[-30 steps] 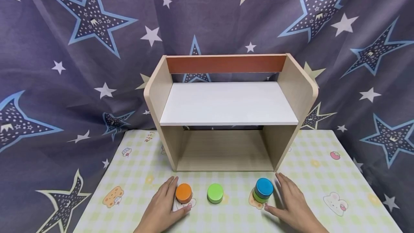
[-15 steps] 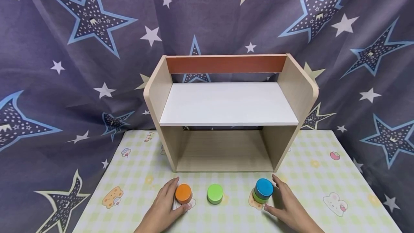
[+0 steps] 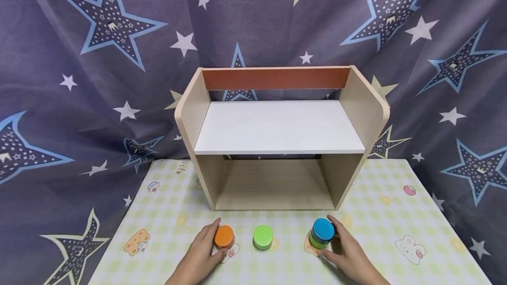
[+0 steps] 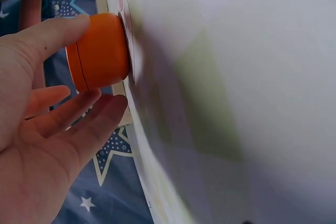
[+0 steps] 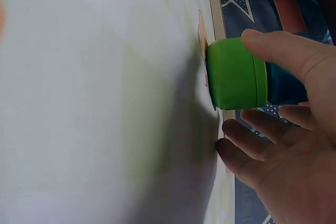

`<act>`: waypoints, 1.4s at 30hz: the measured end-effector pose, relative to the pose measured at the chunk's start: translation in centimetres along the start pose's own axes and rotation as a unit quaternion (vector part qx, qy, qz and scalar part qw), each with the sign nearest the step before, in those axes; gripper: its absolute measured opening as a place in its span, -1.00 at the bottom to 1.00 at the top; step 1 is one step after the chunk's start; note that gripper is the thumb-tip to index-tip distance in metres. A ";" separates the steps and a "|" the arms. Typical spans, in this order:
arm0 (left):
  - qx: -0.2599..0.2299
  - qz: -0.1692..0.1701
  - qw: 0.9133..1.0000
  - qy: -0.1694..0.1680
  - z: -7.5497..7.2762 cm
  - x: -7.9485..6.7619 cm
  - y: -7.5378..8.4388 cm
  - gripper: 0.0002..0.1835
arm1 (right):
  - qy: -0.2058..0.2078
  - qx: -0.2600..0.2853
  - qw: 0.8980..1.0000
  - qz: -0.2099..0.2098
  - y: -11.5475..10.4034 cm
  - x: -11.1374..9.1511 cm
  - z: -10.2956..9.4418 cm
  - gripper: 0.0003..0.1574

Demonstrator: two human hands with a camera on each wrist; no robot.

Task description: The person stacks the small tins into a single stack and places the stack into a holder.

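My left hand [image 3: 198, 252] stands beside a small orange lidded tub [image 3: 224, 236], thumb on the near side and fingers on the far left. In the left wrist view the thumb tip overlaps the orange tub [image 4: 102, 51], with relaxed fingers below it. A green tub [image 3: 263, 237] stands alone in the middle. At right, a blue tub [image 3: 323, 229] sits stacked on another green tub [image 3: 315, 242]. My right hand [image 3: 350, 252] is spread around that stack's right side. In the right wrist view the thumb tip overlaps the lower green tub [image 5: 233, 74], and the fingers are loosely bent.
Behind the tubs stands a wooden two-level shelf [image 3: 275, 184] with a white upper board [image 3: 279, 126] and a brown back rail [image 3: 277, 78]. A checked cloth [image 3: 154, 219] covers the table. A star-patterned curtain [image 3: 269, 25] hangs behind.
My right hand has moved left, closer around the blue and green stack. The left hand has shifted only slightly. The tubs stay in place on the table.
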State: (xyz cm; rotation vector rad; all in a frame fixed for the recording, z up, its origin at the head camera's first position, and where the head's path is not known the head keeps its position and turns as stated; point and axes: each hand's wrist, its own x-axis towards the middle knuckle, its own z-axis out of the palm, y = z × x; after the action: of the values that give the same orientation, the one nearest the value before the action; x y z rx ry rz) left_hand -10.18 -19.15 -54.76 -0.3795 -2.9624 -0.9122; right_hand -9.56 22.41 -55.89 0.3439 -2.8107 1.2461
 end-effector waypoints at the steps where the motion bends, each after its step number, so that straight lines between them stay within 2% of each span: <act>1: -0.002 -0.003 1.000 -0.001 0.0 0.0 0.0 -0.06 | -0.001 0.002 1.000 0.002 0.0 0.0 0.0 0.21; 6: -0.009 -0.010 1.000 -0.007 0.0 0.1 0.0 -0.08 | -0.002 0.015 1.000 0.015 -0.2 0.1 0.3 0.19; 16: -0.012 -0.007 1.000 0.001 0.0 -0.1 0.1 -0.10 | -0.004 0.032 0.999 0.037 -0.2 0.3 0.5 0.13; 38: -0.034 -0.017 0.999 0.009 0.0 0.2 0.0 -0.08 | 0.001 0.035 0.999 0.038 -0.1 0.6 0.4 0.11; 42: -0.047 -0.006 0.999 0.009 -0.2 0.4 0.2 -0.06 | -0.001 0.037 0.998 0.042 -0.1 0.6 0.4 0.11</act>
State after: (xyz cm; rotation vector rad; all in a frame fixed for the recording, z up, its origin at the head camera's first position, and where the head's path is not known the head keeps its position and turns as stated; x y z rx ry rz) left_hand -10.52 -19.00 -54.47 -0.3531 -2.9152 -1.0546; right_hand -10.11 21.95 -55.97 0.2320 -2.8135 1.3700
